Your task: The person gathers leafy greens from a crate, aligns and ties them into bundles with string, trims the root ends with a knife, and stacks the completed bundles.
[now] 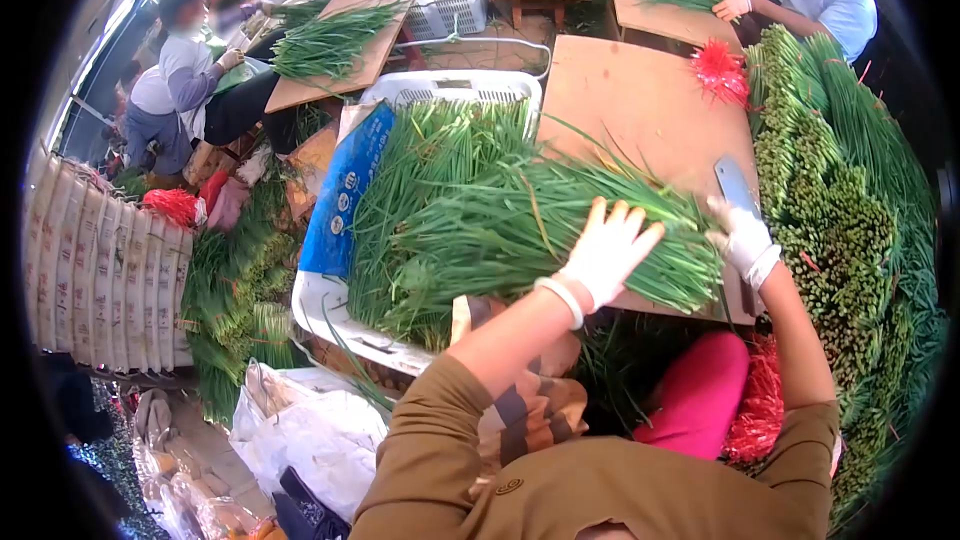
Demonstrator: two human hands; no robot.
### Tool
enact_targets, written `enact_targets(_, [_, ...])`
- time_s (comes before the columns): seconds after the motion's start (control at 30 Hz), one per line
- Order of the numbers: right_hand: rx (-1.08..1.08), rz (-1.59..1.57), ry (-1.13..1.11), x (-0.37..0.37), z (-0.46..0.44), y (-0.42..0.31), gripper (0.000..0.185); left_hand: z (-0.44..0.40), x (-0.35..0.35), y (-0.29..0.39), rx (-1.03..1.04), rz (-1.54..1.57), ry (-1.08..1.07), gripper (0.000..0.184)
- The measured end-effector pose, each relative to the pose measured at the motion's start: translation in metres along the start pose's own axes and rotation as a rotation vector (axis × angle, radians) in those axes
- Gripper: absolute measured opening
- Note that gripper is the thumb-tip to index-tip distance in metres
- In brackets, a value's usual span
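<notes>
Brown sleeves reach over a loose sheaf of chives, long, narrow and bright green with a few yellowed blades, spanning a white crate and a wooden board; the gloved left hand lies on it, fingers parted; the gloved right hand is at its right end near a metal blade, its grip impossible to tell; red ties rest behind; bundled greens stand stacked at right; co-workers sit beyond.

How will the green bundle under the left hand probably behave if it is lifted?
The green bundle would probably be floppy: its long, thin leaves splay over the white basket. It may shed leaves, since several stick out loosely and no tie shows.
</notes>
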State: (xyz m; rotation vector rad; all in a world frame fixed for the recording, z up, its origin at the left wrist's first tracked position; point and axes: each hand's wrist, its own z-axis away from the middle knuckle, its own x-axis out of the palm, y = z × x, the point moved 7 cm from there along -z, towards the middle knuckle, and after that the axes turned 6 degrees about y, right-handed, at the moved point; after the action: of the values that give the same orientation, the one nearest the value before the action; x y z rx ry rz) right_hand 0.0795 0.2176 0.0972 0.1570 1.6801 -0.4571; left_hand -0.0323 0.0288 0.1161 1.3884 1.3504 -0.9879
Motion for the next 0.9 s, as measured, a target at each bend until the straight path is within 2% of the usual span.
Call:
enact_targets(0.03, [-0.098, -0.03, 0.219, -0.019, -0.001, -0.013, 0.057, 0.003, -0.003, -0.003, -0.013, -0.023, -0.024, 0.093])
enact_targets(0.07, [-0.055, -0.131, 0.293, -0.054, -0.005, -0.051, 0.054, 0.006, -0.005, -0.005, -0.022, -0.046, -0.045, 0.094])
enact_targets(0.1, [-0.123, -0.092, 0.32, -0.068, -0.009, -0.082, 0.055, 0.012, -0.007, -0.009, -0.039, -0.064, -0.025, 0.095])
enact_targets(0.2, [-0.213, -0.011, 0.076, -0.047, 0.003, -0.149, 0.084, 0.033, -0.028, -0.03, -0.135, -0.044, -0.139, 0.094])
enact_targets(0.27, [-0.322, 0.056, -0.124, -0.002, 0.012, -0.176, 0.097, 0.07, -0.037, -0.062, -0.29, 0.01, -0.014, 0.096])
enact_targets(0.33, [-0.406, 0.131, -0.123, 0.035, 0.015, -0.175, 0.098, 0.121, -0.039, -0.103, -0.474, 0.004, 0.057, 0.106])
enact_targets(0.4, [-0.296, 0.178, 0.013, 0.035, -0.007, -0.153, 0.096, 0.173, -0.019, -0.144, -0.669, -0.056, -0.083, 0.115])
enact_targets(0.47, [-0.107, 0.039, 0.042, 0.022, -0.028, -0.132, 0.092, 0.217, 0.009, -0.167, -0.78, -0.101, -0.225, 0.119])
enact_targets(0.57, [0.019, -0.017, 0.017, 0.026, -0.064, -0.095, 0.089, 0.227, 0.044, -0.185, -0.76, -0.159, -0.36, 0.122])
enact_targets(0.73, [0.092, -0.003, -0.093, 0.036, -0.095, -0.067, 0.088, 0.206, 0.107, -0.213, -0.729, -0.115, -0.269, 0.121])
enact_targets(0.8, [0.085, 0.019, -0.114, 0.036, -0.095, -0.072, 0.089, 0.199, 0.115, -0.231, -0.836, 0.022, -0.194, 0.111])
enact_targets(0.87, [0.07, -0.006, -0.107, 0.035, -0.095, -0.073, 0.09, 0.204, 0.122, -0.256, -1.028, 0.044, -0.308, 0.095])
enact_targets(0.9, [0.068, -0.016, -0.1, 0.034, -0.096, -0.073, 0.09, 0.211, 0.121, -0.271, -1.051, 0.039, -0.185, 0.08])
